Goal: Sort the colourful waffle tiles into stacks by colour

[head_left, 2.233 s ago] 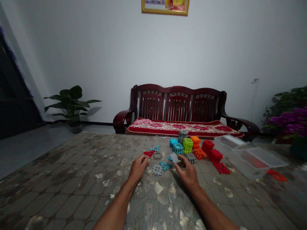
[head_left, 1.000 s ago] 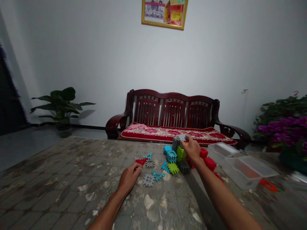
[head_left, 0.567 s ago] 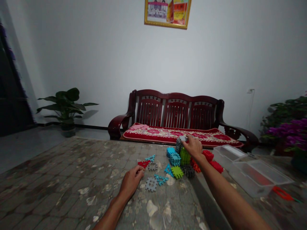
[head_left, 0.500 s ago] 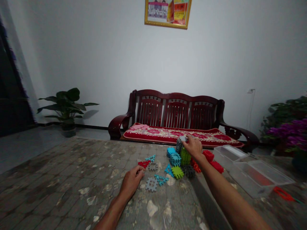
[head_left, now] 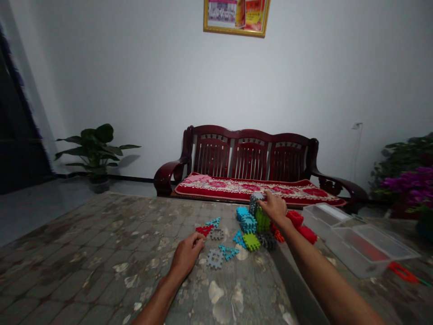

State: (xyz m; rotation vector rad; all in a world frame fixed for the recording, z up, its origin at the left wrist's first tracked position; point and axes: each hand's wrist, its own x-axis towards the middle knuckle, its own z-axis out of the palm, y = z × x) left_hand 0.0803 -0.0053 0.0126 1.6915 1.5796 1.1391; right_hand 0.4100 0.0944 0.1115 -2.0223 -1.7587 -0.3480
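My right hand [head_left: 274, 208] reaches to the top of a grey stack of toothed foam pieces [head_left: 253, 204], its fingertips pinched on the top grey piece [head_left: 258, 196]. Beside that stack stand a green stack [head_left: 262, 221], blue stacks [head_left: 248, 223] and red stacks [head_left: 297, 218]. My left hand [head_left: 186, 255] rests on the table [head_left: 101, 253] with its fingers curled and nothing showing in them. It lies closest to a flat grey piece [head_left: 215, 259] and a red triangle piece [head_left: 203, 230]. A flat green piece [head_left: 251, 242] and blue triangle pieces [head_left: 228, 251] lie between my hands.
Two clear plastic boxes [head_left: 368, 248] stand at the right of the table, with a red object [head_left: 401, 272] beside them. Behind the table is a dark wooden bench [head_left: 250, 155] with a red cushion. A potted plant [head_left: 96, 149] stands at left, purple flowers [head_left: 409, 180] at right.
My right hand has lifted a grey piece from the table and carried it to the top of the grey stack. A flat green piece now lies among the loose pieces. My left hand has barely moved.
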